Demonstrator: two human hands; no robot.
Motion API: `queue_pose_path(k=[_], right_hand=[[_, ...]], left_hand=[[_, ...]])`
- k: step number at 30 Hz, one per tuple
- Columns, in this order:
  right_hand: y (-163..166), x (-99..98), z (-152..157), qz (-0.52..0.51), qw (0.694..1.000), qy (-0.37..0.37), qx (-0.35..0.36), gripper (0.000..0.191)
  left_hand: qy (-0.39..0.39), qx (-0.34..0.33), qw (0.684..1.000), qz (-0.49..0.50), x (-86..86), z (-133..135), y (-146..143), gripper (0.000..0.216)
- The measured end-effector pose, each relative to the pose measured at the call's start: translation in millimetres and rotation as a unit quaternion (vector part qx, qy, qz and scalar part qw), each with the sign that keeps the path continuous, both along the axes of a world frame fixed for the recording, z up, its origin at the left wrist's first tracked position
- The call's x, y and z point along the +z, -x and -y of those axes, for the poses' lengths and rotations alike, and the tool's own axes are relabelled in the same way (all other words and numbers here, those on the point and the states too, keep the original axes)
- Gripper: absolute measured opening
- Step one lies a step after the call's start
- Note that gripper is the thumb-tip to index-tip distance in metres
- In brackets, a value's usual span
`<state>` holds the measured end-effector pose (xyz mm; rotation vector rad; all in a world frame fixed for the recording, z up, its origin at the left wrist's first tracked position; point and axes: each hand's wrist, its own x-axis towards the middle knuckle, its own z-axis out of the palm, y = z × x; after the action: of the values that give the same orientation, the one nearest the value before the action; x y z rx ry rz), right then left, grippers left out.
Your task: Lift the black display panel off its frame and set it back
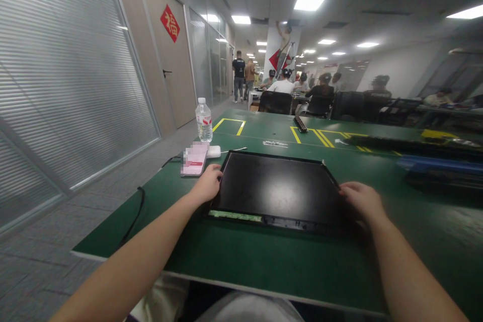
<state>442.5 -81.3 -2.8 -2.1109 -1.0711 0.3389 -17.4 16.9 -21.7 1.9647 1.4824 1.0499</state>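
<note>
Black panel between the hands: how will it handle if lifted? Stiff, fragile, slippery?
Probably stiff: the black panel looks flat, with straight edges. Likely fragile: a green strip is exposed along its near edge. Possibly slippery: its broad face shows a smooth sheen.

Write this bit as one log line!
black rectangular panel; left hand: on its left edge; right hand: on its right edge; surface: green table

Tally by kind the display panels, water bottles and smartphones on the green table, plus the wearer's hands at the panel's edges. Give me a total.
Display panel: 1
Water bottle: 1
Smartphone: 1
Hands at the panel's edges: 2 (left hand, right hand)
Total: 5
</note>
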Motion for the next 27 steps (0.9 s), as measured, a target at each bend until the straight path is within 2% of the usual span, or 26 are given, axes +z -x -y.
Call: queue_pose_path(k=[7,11,14,16,21,27], right_hand=[[-2,-2.5,0,-0.026,1.0,0.003,0.004,0.026],[2,1.3,2,-0.026,1.0,0.005,0.0,0.024],[6,5.3,3,-0.018,1.0,0.014,-0.008,0.022],[7,6.2,2,-0.007,1.0,0.015,-0.005,0.022],[3,2.2,1,0.004,1.0,0.003,0.002,0.022],[3,1.7,0,0.012,1.0,0.016,0.002,0.023]], left_hand=[[0.001,-0.002,1.0,-0.024,-1.8,0,0,0.017],[-0.017,-0.018,0.999,-0.02,3.4,4,-1,0.047],[-0.036,-0.039,0.997,-0.061,9.7,9,0,0.05],[-0.042,-0.082,0.989,-0.114,14.7,12,3,0.048],[-0.018,-0.254,0.951,-0.176,27.5,19,12,0.054],[0.027,-0.308,0.923,-0.227,40.0,24,20,0.066]])
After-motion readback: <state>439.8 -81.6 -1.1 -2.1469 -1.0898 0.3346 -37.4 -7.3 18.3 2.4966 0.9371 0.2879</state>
